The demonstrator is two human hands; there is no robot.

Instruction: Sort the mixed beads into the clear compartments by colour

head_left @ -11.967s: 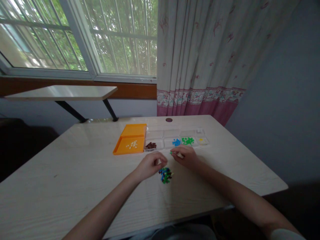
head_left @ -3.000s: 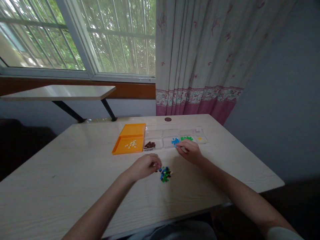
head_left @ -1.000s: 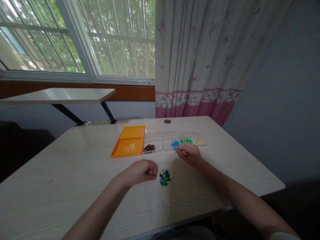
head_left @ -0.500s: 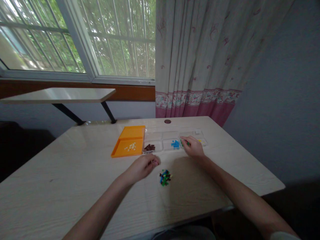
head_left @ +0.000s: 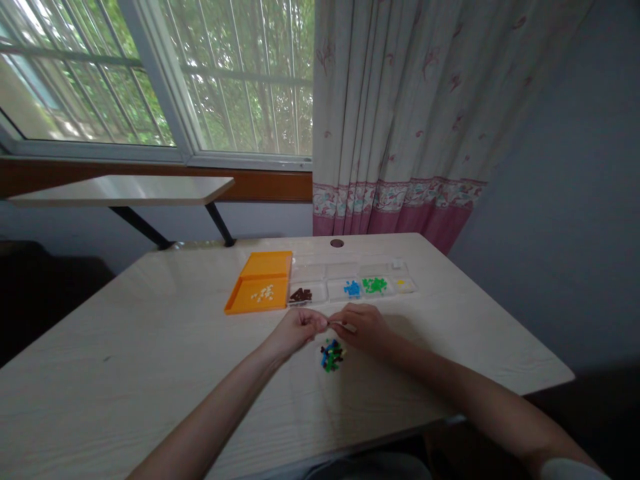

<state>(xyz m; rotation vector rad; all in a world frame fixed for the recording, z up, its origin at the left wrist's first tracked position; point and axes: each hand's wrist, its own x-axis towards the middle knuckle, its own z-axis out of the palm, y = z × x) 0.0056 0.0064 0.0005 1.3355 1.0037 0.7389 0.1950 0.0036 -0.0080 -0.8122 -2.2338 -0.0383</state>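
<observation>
My left hand (head_left: pixel 296 329) and my right hand (head_left: pixel 364 327) meet fingertip to fingertip just behind a small pile of mixed blue, green and dark beads (head_left: pixel 331 354) on the pale table (head_left: pixel 150 360). The left fingers are pinched together; what they hold is too small to make out. The right hand is closed on a thin pale tool (head_left: pixel 346 326) whose tip points at the left fingertips. Behind them lies a clear compartment tray (head_left: pixel 345 270) with brown beads (head_left: pixel 301 294), blue beads (head_left: pixel 353 288), green beads (head_left: pixel 375 285) and yellow beads (head_left: pixel 404 284).
An orange tray (head_left: pixel 263 267) with a few white pieces (head_left: pixel 263 292) sits left of the clear tray. A cable hole (head_left: pixel 337 243) is at the table's far edge. A shelf (head_left: pixel 125 190), window and curtain (head_left: pixel 400 113) stand behind the table.
My right hand has come back from the green compartment to the table in front and now meets the left hand above the bead pile. The left hand shifted slightly right.
</observation>
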